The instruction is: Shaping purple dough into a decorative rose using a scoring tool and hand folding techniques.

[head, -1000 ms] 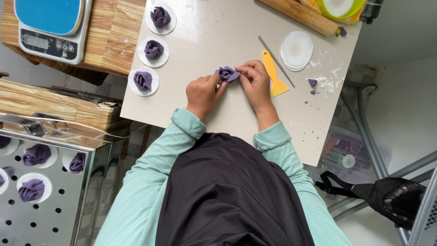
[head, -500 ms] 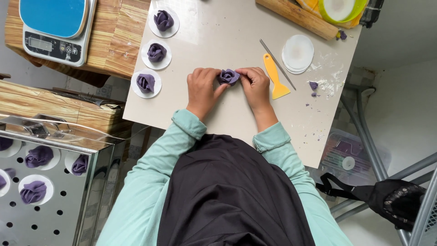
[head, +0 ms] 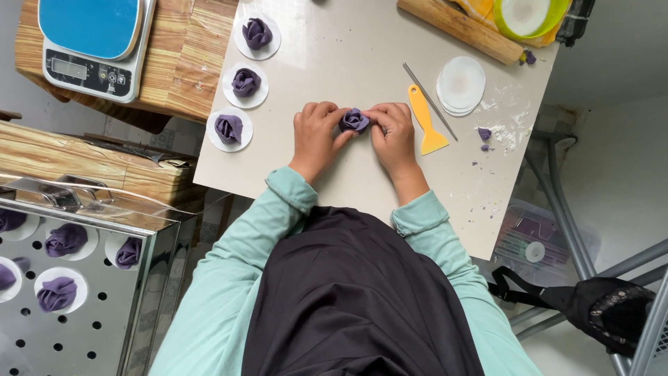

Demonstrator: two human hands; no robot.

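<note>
Purple dough rose [head: 355, 120] on pale board [head: 348, 181], pinched between left hand [head: 314, 136] and right hand [head: 392, 132] — fingers closed on it. Risk, by judgement: too much squeeze flattens petals, soft dough tears — or sticks to board.

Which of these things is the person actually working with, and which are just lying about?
In use: purple dough rose, left hand, right hand.

Lying about: three finished roses on paper rounds, yellow scraper, stack of paper rounds, rolling pin, kitchen scale.

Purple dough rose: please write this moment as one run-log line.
left hand: fingers on purple dough rose | right hand: fingers on same rose | rose: on white board | beside: yellow scraper
</note>
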